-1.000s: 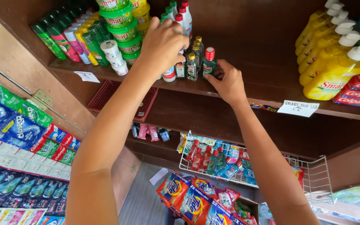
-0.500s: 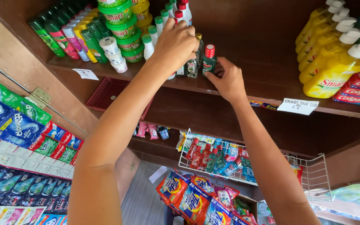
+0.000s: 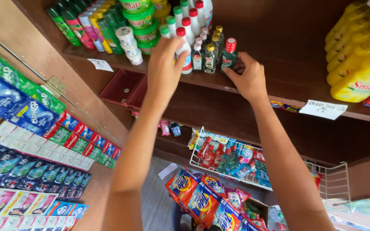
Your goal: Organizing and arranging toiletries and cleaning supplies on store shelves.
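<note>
top centre of frame, wooden shelf (image 3: 279, 87): left hand (image 3: 164, 70) wrapped around a white bottle with red cap (image 3: 184, 51); right hand (image 3: 247, 77), fingers apparently closed on a small green bottle with red cap (image 3: 228, 54), grip partly hidden. upper right: yellow bottles (image 3: 356, 64); lower centre: wire basket (image 3: 335, 184) of sachets.

bottles (image 3: 195, 51) crowd shelf left; bare shelf board (image 3: 296, 83) right, yellow bottles (image 3: 358, 64) beyond.

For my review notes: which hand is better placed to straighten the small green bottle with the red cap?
Right hand: its fingertips already touch the small green bottle. The left hand is on the white bottle.
</note>
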